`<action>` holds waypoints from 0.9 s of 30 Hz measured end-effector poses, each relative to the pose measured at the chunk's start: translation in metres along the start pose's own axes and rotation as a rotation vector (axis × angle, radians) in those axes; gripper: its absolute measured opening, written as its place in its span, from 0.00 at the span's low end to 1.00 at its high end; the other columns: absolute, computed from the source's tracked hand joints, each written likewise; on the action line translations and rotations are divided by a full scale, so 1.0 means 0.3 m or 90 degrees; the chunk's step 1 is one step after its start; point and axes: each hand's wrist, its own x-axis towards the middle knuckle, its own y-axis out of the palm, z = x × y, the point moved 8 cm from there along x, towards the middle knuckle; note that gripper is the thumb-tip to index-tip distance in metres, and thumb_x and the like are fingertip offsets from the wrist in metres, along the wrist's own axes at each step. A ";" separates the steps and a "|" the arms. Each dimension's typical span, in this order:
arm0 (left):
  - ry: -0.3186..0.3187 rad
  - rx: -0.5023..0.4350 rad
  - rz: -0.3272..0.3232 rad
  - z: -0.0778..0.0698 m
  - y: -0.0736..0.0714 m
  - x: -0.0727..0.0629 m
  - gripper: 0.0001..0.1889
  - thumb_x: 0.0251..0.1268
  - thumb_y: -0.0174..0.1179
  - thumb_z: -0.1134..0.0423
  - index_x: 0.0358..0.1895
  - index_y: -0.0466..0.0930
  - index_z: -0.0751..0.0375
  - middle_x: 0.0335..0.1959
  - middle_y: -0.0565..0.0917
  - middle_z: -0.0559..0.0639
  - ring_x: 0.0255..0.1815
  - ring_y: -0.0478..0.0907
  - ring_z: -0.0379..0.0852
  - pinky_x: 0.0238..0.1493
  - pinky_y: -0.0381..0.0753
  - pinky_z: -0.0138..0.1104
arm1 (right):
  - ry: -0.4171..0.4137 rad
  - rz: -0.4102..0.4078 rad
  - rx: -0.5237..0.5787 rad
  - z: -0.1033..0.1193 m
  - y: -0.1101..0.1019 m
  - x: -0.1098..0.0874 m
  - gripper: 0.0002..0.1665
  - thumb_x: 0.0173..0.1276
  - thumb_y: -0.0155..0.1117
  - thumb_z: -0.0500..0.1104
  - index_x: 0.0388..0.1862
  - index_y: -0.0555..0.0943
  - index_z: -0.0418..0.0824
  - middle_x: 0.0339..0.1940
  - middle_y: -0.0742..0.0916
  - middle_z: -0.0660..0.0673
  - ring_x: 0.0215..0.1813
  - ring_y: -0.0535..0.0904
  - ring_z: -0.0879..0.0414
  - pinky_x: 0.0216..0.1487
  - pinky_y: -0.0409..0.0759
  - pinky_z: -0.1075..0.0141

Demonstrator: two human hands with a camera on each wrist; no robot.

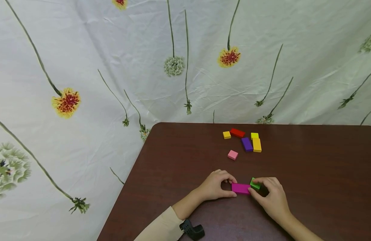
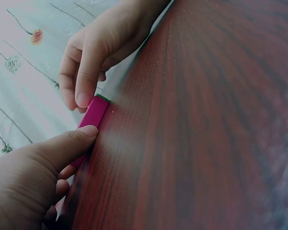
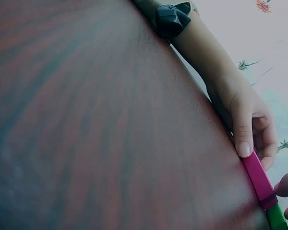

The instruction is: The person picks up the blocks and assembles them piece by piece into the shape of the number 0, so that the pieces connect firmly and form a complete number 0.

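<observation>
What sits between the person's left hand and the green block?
The magenta block lies between the left hand and the green block; the head and right wrist views show it.

The right hand (image 1: 272,197) partly covered the green block (image 1: 255,184), almost wholly hidden behind the magenta block (image 1: 241,188) in the left wrist view. The head view cut off the tabletop (image 1: 323,187) right and near; the right wrist view cropped the right hand.
</observation>
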 end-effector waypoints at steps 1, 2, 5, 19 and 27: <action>-0.001 -0.001 0.001 0.000 0.001 0.001 0.17 0.51 0.75 0.54 0.44 0.83 0.51 0.36 0.79 0.39 0.41 0.71 0.32 0.49 0.66 0.25 | 0.000 -0.001 0.000 -0.001 0.001 -0.001 0.18 0.42 0.81 0.33 0.34 0.84 0.39 0.35 0.86 0.49 0.43 0.70 0.61 0.44 0.64 0.65; -0.001 -0.001 0.002 -0.001 0.001 0.001 0.17 0.51 0.75 0.54 0.44 0.83 0.51 0.36 0.79 0.39 0.41 0.71 0.32 0.50 0.66 0.25 | 0.001 -0.002 0.000 -0.002 0.001 -0.002 0.18 0.42 0.81 0.33 0.34 0.84 0.39 0.35 0.86 0.48 0.43 0.70 0.61 0.44 0.64 0.64; 0.000 -0.002 0.002 -0.004 0.000 0.003 0.17 0.51 0.75 0.54 0.44 0.83 0.51 0.36 0.79 0.39 0.41 0.71 0.32 0.50 0.66 0.26 | 0.005 -0.002 -0.001 -0.006 0.002 -0.005 0.18 0.42 0.81 0.33 0.34 0.84 0.39 0.35 0.86 0.48 0.43 0.71 0.59 0.44 0.64 0.62; 0.002 -0.043 0.010 0.006 -0.009 -0.008 0.21 0.50 0.76 0.52 0.47 0.83 0.50 0.38 0.79 0.39 0.42 0.71 0.31 0.47 0.69 0.23 | 0.016 0.001 0.008 -0.015 0.008 -0.008 0.18 0.43 0.82 0.34 0.34 0.84 0.41 0.36 0.86 0.50 0.42 0.70 0.60 0.44 0.65 0.68; -0.010 -0.122 0.075 0.038 -0.032 -0.002 0.20 0.56 0.72 0.58 0.53 0.82 0.54 0.46 0.81 0.42 0.45 0.74 0.32 0.50 0.72 0.25 | 0.019 -0.005 0.019 -0.011 0.004 -0.001 0.18 0.42 0.82 0.34 0.34 0.84 0.40 0.36 0.86 0.50 0.42 0.69 0.60 0.43 0.64 0.70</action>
